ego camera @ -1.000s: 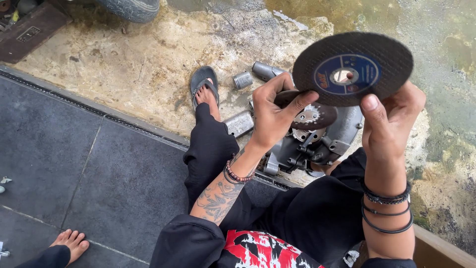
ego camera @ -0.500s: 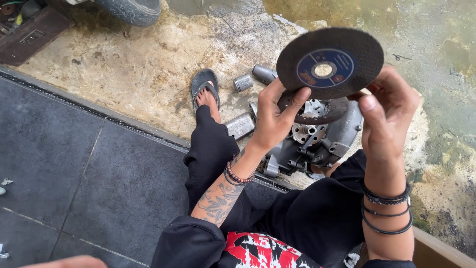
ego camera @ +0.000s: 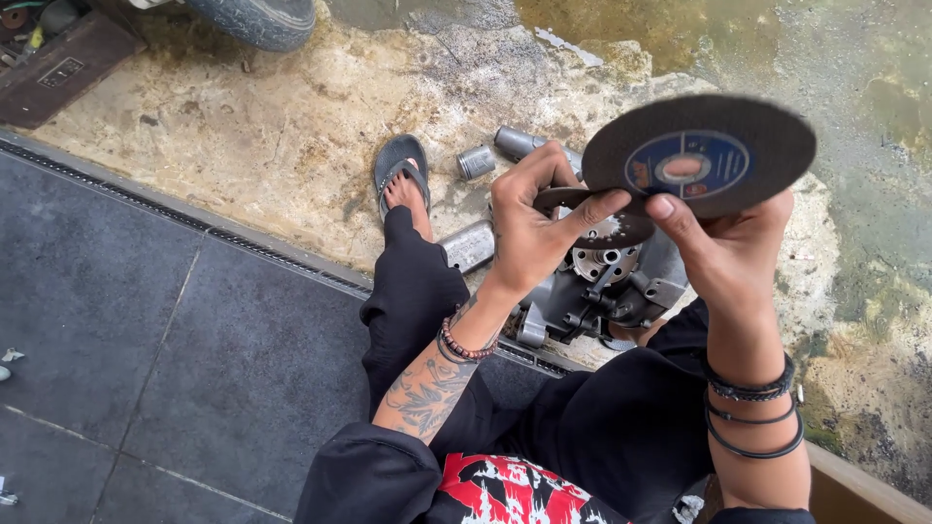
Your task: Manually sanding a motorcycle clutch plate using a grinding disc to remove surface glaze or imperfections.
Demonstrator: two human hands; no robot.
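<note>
Black and thin, a cutting disc (ego camera: 699, 155) with a blue label ring around its centre hole sits between the two hands, tilted so its labelled face turns up toward the camera. The right hand (ego camera: 733, 252) pinches the disc's lower edge, thumb pressed on the near face and the other fingers hidden behind it. The left hand (ego camera: 529, 228) closes narrowly on the disc's left edge, forefinger and thumb meeting at the rim, the remaining fingers curled above; whether they hold a second worn disc (ego camera: 607, 228) that shows just under the first cannot be told for sure, though that dark, chipped edge touches the left fingertips.

Nearer than the grip, both forearms rise from black sleeves: the left carries a tattoo and a beaded bracelet (ego camera: 468, 346), the right three dark wristbands (ego camera: 752, 417). A red, white and black patterned cloth (ego camera: 515, 490) shows at the lap.

Directly below the grip, between the knees, lies a grey metal machine part (ego camera: 602, 291) with a round toothed hub facing up. Just left of the grip a short metal cylinder (ego camera: 468, 246) lies by the left shin. Beyond it the left foot wears a dark sandal (ego camera: 400, 170), and two more metal sleeves (ego camera: 476, 161) rest on the stained concrete ground (ego camera: 291, 126). Farthest off, a tyre (ego camera: 257, 17) touches the top edge of view, well apart from the hands.
</note>
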